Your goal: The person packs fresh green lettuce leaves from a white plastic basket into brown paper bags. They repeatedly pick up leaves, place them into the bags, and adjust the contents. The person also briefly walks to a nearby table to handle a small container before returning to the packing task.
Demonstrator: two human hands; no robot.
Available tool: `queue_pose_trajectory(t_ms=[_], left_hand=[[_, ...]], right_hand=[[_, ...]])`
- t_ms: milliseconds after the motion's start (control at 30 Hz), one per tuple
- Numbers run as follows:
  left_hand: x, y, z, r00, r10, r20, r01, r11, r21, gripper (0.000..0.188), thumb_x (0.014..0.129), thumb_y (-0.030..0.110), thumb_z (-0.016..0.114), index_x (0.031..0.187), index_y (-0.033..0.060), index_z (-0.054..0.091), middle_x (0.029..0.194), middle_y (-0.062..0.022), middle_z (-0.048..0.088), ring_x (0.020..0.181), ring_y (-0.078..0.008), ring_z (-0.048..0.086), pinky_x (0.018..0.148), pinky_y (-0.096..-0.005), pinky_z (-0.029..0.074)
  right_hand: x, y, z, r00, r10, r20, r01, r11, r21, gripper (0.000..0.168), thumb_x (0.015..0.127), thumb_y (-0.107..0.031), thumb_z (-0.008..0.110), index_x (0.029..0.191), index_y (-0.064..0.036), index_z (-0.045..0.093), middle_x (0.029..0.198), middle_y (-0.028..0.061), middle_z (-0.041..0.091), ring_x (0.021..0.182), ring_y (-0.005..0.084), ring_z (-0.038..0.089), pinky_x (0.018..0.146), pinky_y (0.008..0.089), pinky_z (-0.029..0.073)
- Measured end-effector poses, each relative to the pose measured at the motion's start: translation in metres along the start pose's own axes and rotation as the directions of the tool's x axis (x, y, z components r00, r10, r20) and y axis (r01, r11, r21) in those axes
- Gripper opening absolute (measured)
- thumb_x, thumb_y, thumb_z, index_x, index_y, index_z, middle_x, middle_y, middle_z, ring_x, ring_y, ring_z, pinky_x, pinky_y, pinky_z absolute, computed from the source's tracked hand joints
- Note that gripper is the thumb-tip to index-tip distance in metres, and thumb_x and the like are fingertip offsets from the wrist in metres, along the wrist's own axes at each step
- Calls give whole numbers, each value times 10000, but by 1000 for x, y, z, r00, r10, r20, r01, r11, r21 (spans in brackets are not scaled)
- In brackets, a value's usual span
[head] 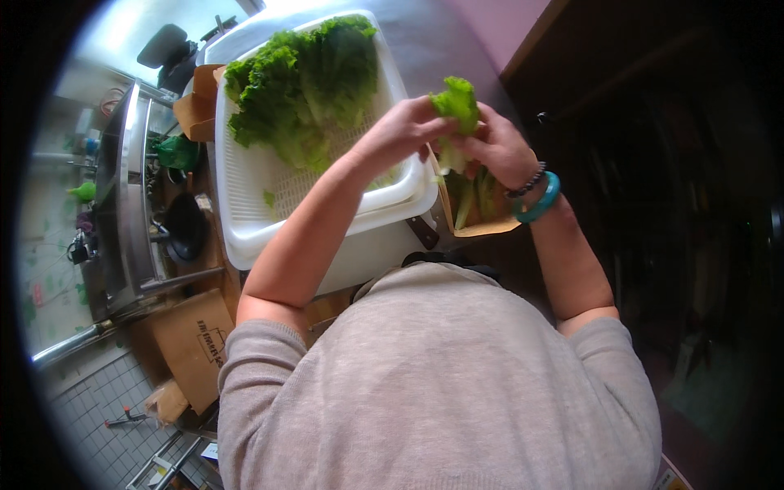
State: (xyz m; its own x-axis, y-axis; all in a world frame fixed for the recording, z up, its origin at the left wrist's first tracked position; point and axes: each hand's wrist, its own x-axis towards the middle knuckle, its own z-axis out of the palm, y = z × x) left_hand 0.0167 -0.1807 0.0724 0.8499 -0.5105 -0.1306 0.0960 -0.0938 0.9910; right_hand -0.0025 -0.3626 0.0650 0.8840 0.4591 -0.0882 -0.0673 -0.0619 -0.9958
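Both hands meet around a green lettuce leaf [458,105] above an open brown paper box [488,230]. My left hand [413,125] pinches the leaf from one side. From the other side my right hand [503,144] grips its paler lower part; a turquoise bangle and a beaded bracelet circle that wrist. Pale green stems and leaf pieces [468,199] lie in the box below. To the left stands a white plastic basket [245,196] with a slatted floor, nested in a white tub. Large frilly lettuce leaves [306,86] fill its far part.
A knife with a dark riveted handle [424,233] lies between basket and box, beside a white board [367,254]. Brown paper boxes [199,107] stand behind the basket's left edge. A large cardboard carton [193,349] is low on the left, near a metal-framed stand [131,184].
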Motion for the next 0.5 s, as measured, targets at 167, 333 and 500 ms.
queue_pose_trajectory(t_ms=[167,333,500], left_hand=[[13,-17,25,994,-99,-39,106,940,323,262,797,242,610,840,-16,609,735,-112,619,663,-160,604,543,-311,478],[14,-30,31,987,139,-79,-63,792,607,195,774,165,603,901,17,614,840,-142,617,751,-257,600,696,-332,474],[5,-36,20,975,185,-125,-71,788,612,189,793,159,586,920,23,622,851,-124,622,743,-217,599,684,-317,474]], right_hand=[[-29,24,-29,991,-1,-132,-25,980,-198,365,823,-178,586,1120,3,472,954,122,588,856,198,587,740,302,485],[-47,103,-44,878,408,-249,-451,535,-714,231,853,-150,420,988,18,503,806,132,596,676,209,629,475,299,525],[-51,80,-36,897,296,-327,-438,693,-572,273,836,-147,415,1027,28,503,734,137,610,617,198,630,458,295,509]])
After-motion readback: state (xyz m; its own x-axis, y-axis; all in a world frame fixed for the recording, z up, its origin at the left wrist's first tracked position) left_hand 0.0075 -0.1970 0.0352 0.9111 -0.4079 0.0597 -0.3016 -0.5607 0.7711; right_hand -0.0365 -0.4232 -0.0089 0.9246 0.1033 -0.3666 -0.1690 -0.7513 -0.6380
